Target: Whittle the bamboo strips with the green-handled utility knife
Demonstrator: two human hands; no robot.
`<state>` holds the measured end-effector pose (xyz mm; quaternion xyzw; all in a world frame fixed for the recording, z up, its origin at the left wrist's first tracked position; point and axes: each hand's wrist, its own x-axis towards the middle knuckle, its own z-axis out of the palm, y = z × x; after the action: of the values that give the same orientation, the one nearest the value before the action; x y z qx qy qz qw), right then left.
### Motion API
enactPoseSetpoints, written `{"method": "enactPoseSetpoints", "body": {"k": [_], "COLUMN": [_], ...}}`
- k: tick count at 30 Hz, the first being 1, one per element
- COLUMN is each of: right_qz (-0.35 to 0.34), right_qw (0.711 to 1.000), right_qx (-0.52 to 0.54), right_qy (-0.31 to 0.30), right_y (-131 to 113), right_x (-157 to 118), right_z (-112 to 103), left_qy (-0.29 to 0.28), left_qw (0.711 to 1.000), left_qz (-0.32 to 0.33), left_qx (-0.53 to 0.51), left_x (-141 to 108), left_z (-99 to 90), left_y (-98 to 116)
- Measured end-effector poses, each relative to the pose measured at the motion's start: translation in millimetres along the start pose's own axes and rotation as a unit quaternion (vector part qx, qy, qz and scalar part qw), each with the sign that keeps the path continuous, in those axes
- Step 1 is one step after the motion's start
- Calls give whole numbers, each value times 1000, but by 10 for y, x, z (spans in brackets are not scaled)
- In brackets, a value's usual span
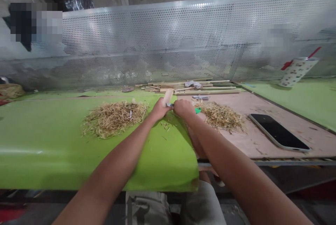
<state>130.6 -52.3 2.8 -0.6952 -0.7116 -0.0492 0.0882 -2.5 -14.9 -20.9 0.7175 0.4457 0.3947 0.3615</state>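
My left hand [159, 109] is closed around a flat pale piece of bamboo [168, 95], which sticks up past my fingers. My right hand [184, 108] is a fist around a knife with a green handle [197, 110]; the handle's end shows on the right side of the fist. The knife's short metal blade [169, 104] lies against the bamboo piece, between my two hands. Small shavings [166, 125] are scattered on the green sheet [162, 158] below them. The lower part of the bamboo piece is hidden by my left hand.
Shaving piles lie left [115, 118] and right [222, 115] of my hands. Behind are bamboo sticks [217, 91] with grey scraps [193, 84], before a perforated metal panel [157, 39]. A phone [279, 132] and a patterned tumbler [298, 72] stand to the right; a woven basket [12, 91] sits far left.
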Motion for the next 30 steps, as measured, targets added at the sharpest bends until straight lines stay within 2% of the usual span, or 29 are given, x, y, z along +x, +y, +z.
{"method": "enactPoseSetpoints", "body": {"k": [8,15,18,24,30], "right_qz": [32,70,80,64,14], "right_qw": [999,996,995,995,1000], "right_qx": [17,38,47,41,13], "right_qy": [20,31,43,61,15], "right_y": [-37,-60,-1,150,137], "right_x": [-32,-19,29,84,86], "right_z": [14,40,45,78,74], "left_qy": [6,8,-4,-22,-28], "left_qw": [999,999,999,988,985], "left_qz": [-15,-37,-41,-76,-86], "left_qx": [-36,6,-11,-135,-145], "left_x": [31,-55,-77,-11,25], "left_z": [41,78,95,74,80], "left_y": [62,157,138,63,50]}}
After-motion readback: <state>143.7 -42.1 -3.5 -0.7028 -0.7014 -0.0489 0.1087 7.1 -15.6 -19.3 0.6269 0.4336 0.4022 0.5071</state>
